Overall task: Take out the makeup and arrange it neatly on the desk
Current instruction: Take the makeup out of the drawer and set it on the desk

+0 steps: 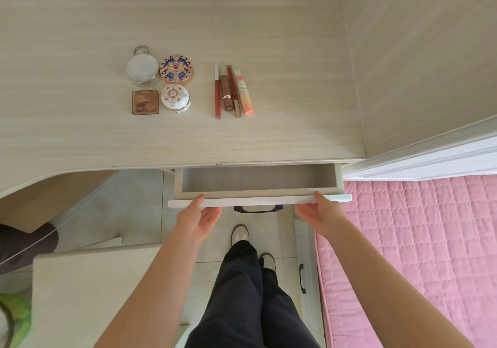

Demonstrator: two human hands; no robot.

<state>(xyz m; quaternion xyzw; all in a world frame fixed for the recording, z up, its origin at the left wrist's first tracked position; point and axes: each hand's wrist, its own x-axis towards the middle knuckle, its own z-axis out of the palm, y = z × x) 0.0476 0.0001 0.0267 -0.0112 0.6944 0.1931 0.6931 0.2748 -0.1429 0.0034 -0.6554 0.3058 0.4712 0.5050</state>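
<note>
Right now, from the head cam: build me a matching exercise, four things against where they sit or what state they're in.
Things
1. brown square palette
2. blue-patterned compact
3. peach rabbit-topped tube
4. drawer

Place or state
A. rightmost item on the desk
B. pulled open, nothing visible inside
C. just right of the silver-rimmed round case
D. just left of the white domed box

Pairs: 1-D, 2-C, 3-A, 4-B
</note>
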